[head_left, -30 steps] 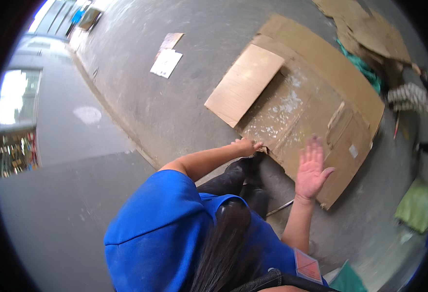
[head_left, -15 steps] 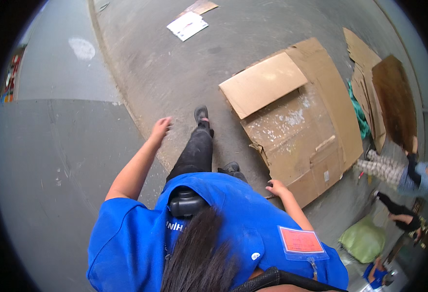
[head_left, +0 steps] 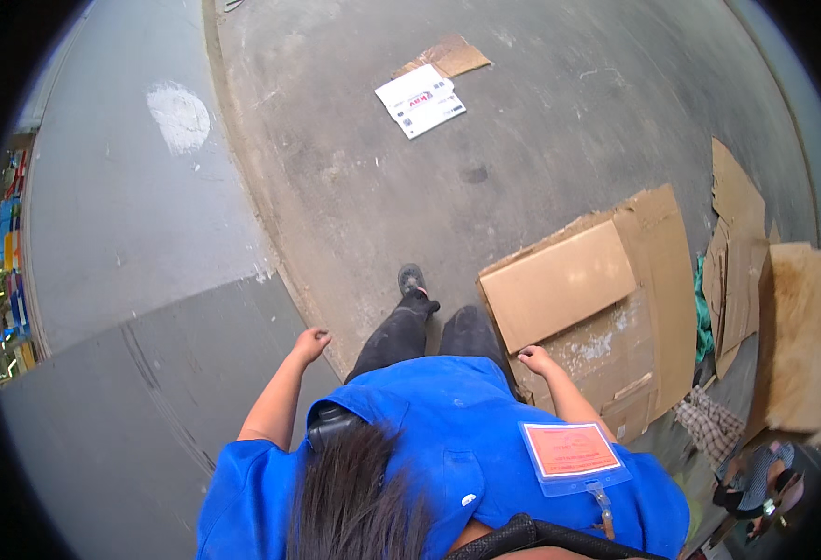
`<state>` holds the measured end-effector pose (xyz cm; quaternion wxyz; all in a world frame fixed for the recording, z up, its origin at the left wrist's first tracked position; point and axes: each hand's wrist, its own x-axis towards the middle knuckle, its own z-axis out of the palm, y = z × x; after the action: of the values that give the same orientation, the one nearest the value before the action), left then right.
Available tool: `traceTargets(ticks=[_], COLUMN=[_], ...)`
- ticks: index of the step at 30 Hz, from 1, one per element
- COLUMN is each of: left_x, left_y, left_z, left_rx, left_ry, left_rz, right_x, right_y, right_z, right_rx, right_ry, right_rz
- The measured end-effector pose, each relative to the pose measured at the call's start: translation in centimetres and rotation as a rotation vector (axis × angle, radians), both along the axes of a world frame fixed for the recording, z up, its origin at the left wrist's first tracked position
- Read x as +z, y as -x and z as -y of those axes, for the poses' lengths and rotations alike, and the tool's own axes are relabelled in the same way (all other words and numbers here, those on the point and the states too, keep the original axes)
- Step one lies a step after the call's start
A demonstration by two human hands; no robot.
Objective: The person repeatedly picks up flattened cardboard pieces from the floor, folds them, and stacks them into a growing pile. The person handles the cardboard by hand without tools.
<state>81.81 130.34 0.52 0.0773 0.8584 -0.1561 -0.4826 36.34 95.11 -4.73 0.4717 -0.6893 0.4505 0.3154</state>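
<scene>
I stand upright in a blue shirt and dark trousers on a grey concrete floor. My left hand (head_left: 309, 344) hangs at my left side, fingers loosely curled, holding nothing. My right hand (head_left: 536, 358) hangs at my right side with curled fingers, just above the near edge of a large flattened cardboard box (head_left: 606, 308) that lies on the floor to my right. Neither hand grips anything. A clear badge holder with an orange card (head_left: 574, 455) hangs on my chest.
More flattened cardboard sheets (head_left: 742, 252) lie further right. A white printed sheet (head_left: 420, 100) and a small brown cardboard piece (head_left: 452, 56) lie ahead on the floor. A white paint patch (head_left: 179, 115) marks the left floor. Another person (head_left: 756, 476) crouches at the lower right.
I have risen from bending over the cardboard. Both hands left the box and dropped to my sides; the view swung so the cardboard sits to my right.
</scene>
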Motion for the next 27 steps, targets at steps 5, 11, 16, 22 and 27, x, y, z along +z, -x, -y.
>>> traceTargets(ticks=[5,11,16,22,27], left_x=[1.6,-2.0,-6.4,-8.5,-13.6], left_y=[-6.3,-10.8,-13.1,-19.9,-30.5], left_z=[13.8,21.3,26.6,39.7,51.7], left_rx=[0.177,0.191,0.176,0.224,0.047], left_ry=[0.333,0.221,-0.117,0.141,0.287], left_rz=[-0.007,0.024,-0.128,-0.122,-0.001], right_x=[-2.3,-5.9,-3.3,-0.8,-5.2], right_y=[-7.0,-16.1,-29.1,-38.9,-47.0], right_z=[8.9,25.5,42.9,52.9,59.9], right_rx=[0.014,0.265,0.467,0.478,0.664], right_ry=[-0.064,-0.021,0.237,0.176,0.237], right_rz=[0.010,-0.150,-0.211,-0.212,-0.278])
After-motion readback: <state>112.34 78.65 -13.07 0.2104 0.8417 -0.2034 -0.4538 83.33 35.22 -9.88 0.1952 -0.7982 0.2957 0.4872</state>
